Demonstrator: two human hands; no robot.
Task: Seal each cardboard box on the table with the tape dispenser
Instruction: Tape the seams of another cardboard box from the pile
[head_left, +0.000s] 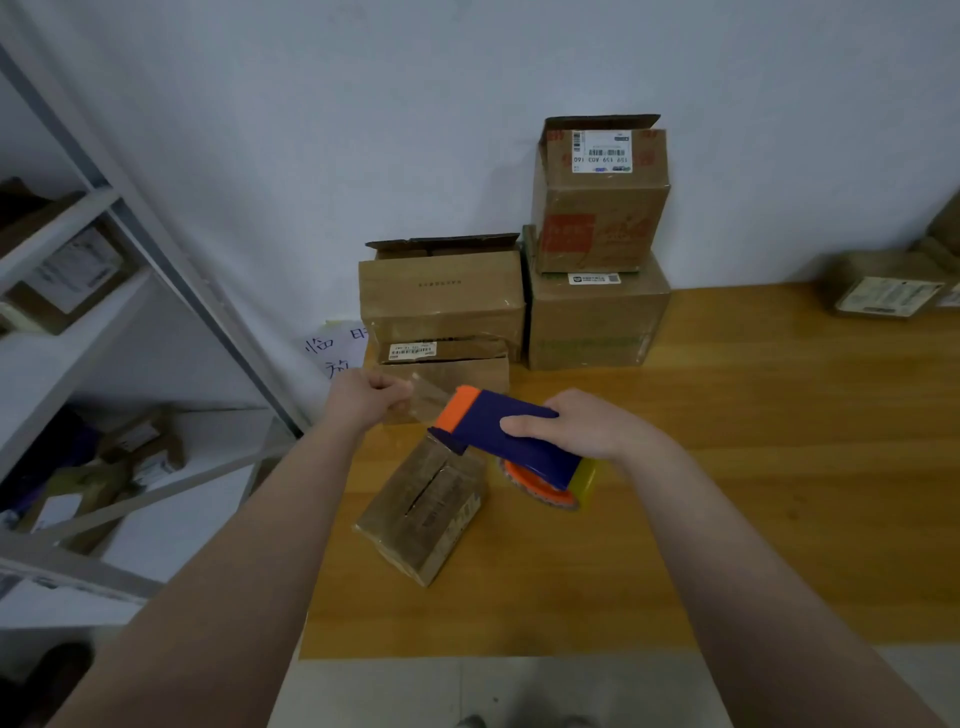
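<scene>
Wooden table (753, 467) against a white wall, w/ metal shelving (78, 312) holding parcels at L. The stacked cardboard boxes (597, 322) stand at the table's back edge, two w/ top flaps up. A small cardboard box (423, 506) lies nearer the front, turned at an angle, centre seam showing. A blue-and-orange tape dispenser (511, 431) is over its far end, the R hand (587, 423) gripping it from above. The L hand (366, 397) pinches the clear tape strip (428, 402) drawn from the dispenser.
</scene>
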